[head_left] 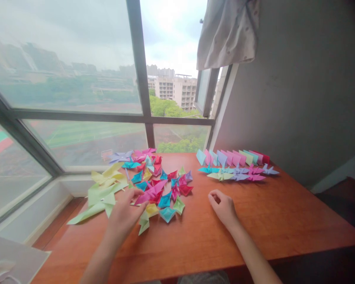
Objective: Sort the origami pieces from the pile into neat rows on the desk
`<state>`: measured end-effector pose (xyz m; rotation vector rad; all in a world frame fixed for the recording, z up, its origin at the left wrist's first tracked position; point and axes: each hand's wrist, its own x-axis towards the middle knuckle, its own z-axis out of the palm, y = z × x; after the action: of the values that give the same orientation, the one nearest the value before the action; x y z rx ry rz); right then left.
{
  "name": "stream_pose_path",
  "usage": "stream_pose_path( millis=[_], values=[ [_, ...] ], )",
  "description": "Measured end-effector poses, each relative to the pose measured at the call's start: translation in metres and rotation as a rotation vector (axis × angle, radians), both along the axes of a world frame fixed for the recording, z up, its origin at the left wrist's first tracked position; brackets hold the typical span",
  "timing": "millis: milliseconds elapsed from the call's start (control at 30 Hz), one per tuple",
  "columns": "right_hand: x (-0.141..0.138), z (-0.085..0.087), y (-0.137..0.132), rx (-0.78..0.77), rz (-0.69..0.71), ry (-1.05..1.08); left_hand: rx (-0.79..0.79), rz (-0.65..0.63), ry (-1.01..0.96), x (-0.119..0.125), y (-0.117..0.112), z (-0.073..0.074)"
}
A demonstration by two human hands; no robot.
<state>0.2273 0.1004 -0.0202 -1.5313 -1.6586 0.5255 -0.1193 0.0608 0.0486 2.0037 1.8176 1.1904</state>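
Observation:
My left hand (127, 211) is closed at the fingertips on a magenta folded paper crane (154, 192), over the left side of a loose pile. Around it lie small folded paper pieces in blue, red, yellow and green, among them a blue one (167, 214) and a light green one (179, 205). Beside my left hand are a light green paper pinwheel (102, 200) and a yellow pinwheel (109, 176). My right hand (223, 207) rests on the table to the right of the pile, fingers curled in, with nothing visible in them.
At the back right of the wooden table (272, 221), several folded paper pieces (236, 157) stand in a row. Several paper cranes (239, 172) are lined up before them. Windows (85, 142) border the back and left; a grey wall (298, 90) rises at right.

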Motion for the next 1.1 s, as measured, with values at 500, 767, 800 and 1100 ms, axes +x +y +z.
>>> stream_pose_path(
  millis=[500,767,800,1100],
  values=[
    [-0.028,0.034,-0.072,-0.317,0.261,0.584,-0.115,-0.382,-0.096,0.131,-0.051,-0.014],
    [-0.023,0.036,-0.08,-0.375,0.23,0.641,-0.348,-0.401,-0.43,0.137,-0.052,-0.021],
    [-0.023,0.037,-0.081,-0.391,0.231,0.667,-0.388,-0.424,-0.448,0.137,-0.051,-0.022],
    [-0.023,0.031,-0.083,-0.523,0.226,1.258,-0.718,-0.613,-0.938,0.127,-0.051,-0.022]
  ],
)
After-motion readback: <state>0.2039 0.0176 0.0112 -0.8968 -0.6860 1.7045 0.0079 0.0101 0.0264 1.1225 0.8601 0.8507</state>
